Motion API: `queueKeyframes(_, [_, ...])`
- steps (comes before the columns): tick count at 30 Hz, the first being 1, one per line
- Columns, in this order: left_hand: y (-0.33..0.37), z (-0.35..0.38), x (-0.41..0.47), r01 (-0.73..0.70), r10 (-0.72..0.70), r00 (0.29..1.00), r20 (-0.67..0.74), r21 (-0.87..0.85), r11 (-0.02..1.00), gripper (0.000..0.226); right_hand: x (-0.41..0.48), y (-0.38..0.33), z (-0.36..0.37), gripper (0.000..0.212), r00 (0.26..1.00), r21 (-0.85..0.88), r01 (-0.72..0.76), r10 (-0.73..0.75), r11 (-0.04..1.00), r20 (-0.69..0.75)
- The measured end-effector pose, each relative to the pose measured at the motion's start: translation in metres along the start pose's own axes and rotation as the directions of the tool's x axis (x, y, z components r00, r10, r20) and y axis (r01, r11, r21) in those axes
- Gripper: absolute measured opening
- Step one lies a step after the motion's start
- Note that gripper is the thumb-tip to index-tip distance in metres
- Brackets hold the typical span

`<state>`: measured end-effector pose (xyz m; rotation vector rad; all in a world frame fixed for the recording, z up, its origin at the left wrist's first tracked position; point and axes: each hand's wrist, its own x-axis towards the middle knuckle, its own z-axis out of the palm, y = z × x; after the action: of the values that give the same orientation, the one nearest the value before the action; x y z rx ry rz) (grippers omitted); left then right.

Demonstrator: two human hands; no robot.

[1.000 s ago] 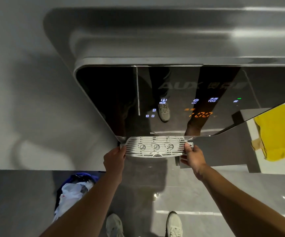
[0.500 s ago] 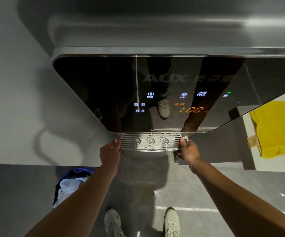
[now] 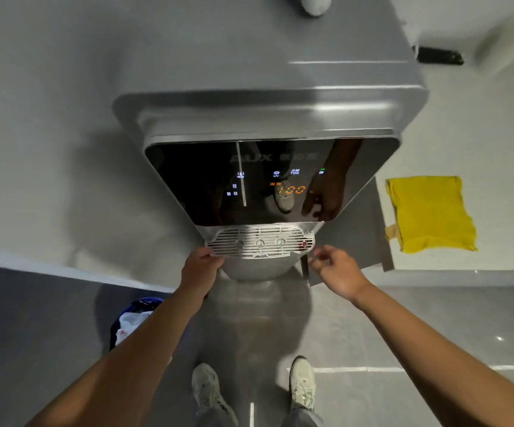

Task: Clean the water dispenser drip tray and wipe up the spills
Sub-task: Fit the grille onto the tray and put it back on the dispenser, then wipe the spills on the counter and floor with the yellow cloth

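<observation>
The left hand (image 3: 200, 268) grips the left corner of the drip tray (image 3: 260, 243). The right hand (image 3: 340, 272) hovers just beside the tray's right end, fingers loosely bent and holding nothing (whether a fingertip grazes it is unclear). The slatted tray sits at the centre of the frame, under the black panel of the water dispenser (image 3: 206, 186). A yellow cloth (image 3: 431, 214) lies on the white surface (image 3: 502, 211) at right, well apart.
</observation>
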<state>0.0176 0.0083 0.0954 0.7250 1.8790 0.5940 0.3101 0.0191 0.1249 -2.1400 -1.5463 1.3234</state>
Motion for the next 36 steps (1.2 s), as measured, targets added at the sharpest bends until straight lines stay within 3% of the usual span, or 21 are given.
queueKeyframes(2, [0.011,-0.005,-0.028,-0.062,0.057,0.984,0.168,0.025,0.998,0.006,-0.031,-0.006,-0.031,0.016,0.994,-0.055,0.096,-0.099,0.994,-0.045])
queueKeyframes(4, [0.020,-0.011,-0.055,-0.248,0.202,0.936,0.289,0.131,0.960,0.008,-0.048,-0.015,-0.069,0.022,0.959,-0.061,0.200,-0.208,0.978,-0.190])
queueKeyframes(6, [0.030,-0.014,-0.078,-0.433,0.334,0.876,0.348,0.265,0.861,0.018,-0.049,-0.019,-0.108,0.014,0.846,-0.178,0.282,-0.332,0.943,-0.417])
queueKeyframes(7, [0.036,-0.015,-0.089,-0.492,0.378,0.849,0.369,0.293,0.820,0.023,-0.043,-0.019,-0.125,0.020,0.790,-0.284,0.257,-0.370,0.924,-0.489])
queueKeyframes(8, [0.043,-0.015,-0.099,-0.534,0.411,0.825,0.388,0.298,0.791,0.025,-0.035,-0.016,-0.139,0.034,0.778,-0.387,0.203,-0.388,0.900,-0.494])
queueKeyframes(12, [0.067,-0.010,-0.128,-0.636,0.505,0.751,0.426,0.261,0.726,0.027,-0.016,0.015,-0.154,0.059,0.939,-0.541,-0.065,-0.133,0.839,-0.318])
queueKeyframes(16, [0.084,0.001,-0.141,-0.698,0.563,0.699,0.440,0.253,0.669,0.034,-0.017,0.038,-0.144,0.060,0.901,-0.662,-0.187,-0.142,0.726,-0.410])
queueKeyframes(21, [0.103,0.038,-0.157,-0.708,0.547,0.696,0.465,0.319,0.630,0.029,-0.032,0.056,-0.153,0.044,0.925,-0.498,-0.102,-0.103,0.861,-0.366])
queueKeyframes(27, [0.146,0.116,-0.192,-0.695,0.550,0.719,0.425,0.466,0.548,0.023,-0.084,0.092,-0.202,0.020,0.978,-0.395,-0.032,-0.053,0.918,-0.204])
queueKeyframes(30, [0.166,0.168,-0.196,-0.706,0.531,0.706,0.468,0.520,0.481,0.032,-0.105,0.112,-0.238,0.015,0.958,-0.310,0.027,-0.113,0.950,-0.264])
queueKeyframes(36, [0.196,0.284,-0.180,-0.760,0.456,0.647,0.611,0.566,0.320,0.060,-0.115,0.146,-0.323,0.031,0.897,-0.298,0.046,-0.170,0.954,-0.407])
